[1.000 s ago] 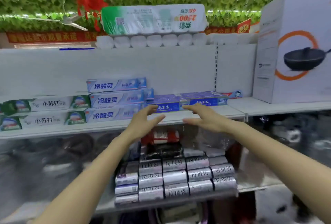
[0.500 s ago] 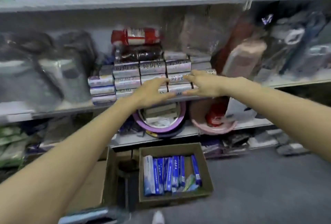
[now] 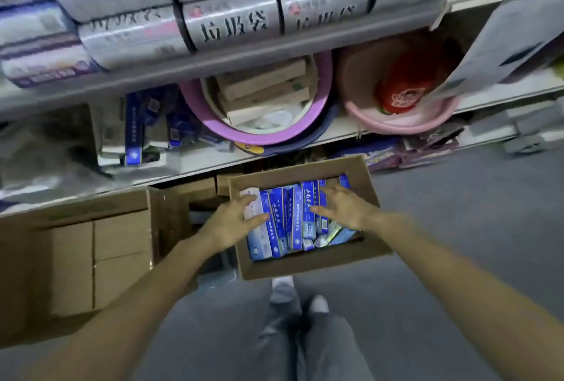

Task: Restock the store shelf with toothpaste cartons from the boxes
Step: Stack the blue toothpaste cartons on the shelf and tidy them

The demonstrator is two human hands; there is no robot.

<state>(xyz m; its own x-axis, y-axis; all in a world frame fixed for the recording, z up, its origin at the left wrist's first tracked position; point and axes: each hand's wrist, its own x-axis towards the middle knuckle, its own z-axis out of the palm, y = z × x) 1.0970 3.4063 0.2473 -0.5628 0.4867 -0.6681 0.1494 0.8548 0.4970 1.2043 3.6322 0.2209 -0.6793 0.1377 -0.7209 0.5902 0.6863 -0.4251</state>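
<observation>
- Closest to me, at the bottom of the view, are grey trousers [image 3: 308, 347] and a pale shoe [image 3: 317, 304] on a grey floor [image 3: 457, 243].
- Both bare forearms reach forward and down from the lower corners towards a small cardboard box [image 3: 308, 264] that stands on the floor just ahead of the shoes.
- The box is open at the top and packed with blue toothpaste cartons [image 3: 294, 222]. Most stand on edge in a row, and a few lie loose at the right end.
- My left hand [image 3: 230, 223] is over the left end of the row with its fingers spread and nearly straight. The fingertips lie on a paler carton and the thumb reaches towards the next one. It grips nothing.
- My right hand [image 3: 346, 210] is over the right half of the row, also spread wide and gripping nothing. I cannot tell how firmly it presses on the cartons.
- Just left of the small box stands a bigger cardboard box [image 3: 97, 258] with its flaps up.
- Beyond the boxes is the low shelf [image 3: 213, 164]. On it are a few blue packs [image 3: 133, 136] at the left, a purple basin [image 3: 250, 138] holding pale boxes in the middle, and a pink basin [image 3: 406, 129] with a red item [image 3: 403, 91] inside at the right.
- Farthest, the shelf above [image 3: 213, 59] carries stacked silver packs [image 3: 232, 23] with dark lettering.
</observation>
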